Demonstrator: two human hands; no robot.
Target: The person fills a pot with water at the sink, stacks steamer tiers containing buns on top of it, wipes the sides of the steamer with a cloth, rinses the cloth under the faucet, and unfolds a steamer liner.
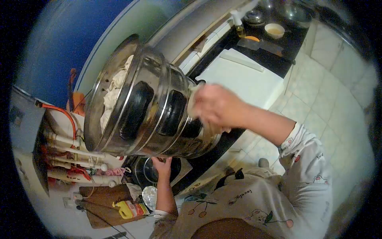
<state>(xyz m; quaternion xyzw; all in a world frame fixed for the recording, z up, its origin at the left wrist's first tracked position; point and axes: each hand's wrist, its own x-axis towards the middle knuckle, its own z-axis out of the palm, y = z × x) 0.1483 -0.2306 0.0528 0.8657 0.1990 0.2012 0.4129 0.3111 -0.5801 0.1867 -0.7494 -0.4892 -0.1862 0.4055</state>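
A stacked metal steamer point(159, 99) with black side handles fills the middle of the head view, appearing tipped sideways. White dough buns point(115, 91) sit in the tier at its left end. My left hand point(162, 164) grips the steamer's lower side, its fingers partly hidden by the metal. At the right end, my right hand point(219, 104) is closed and smeared by motion. A pale, soft-looking piece point(193, 100) shows at its fingertips; blur hides its exact kind.
A white board point(242, 79) lies on the black counter point(274, 59). Beyond it stand a bowl point(274, 30), a lidded pot point(254, 18) and a spray-topped bottle point(237, 24). A dark pan point(147, 171) sits below the steamer. Pipes point(71, 149) and a yellow container point(127, 209) are at lower left.
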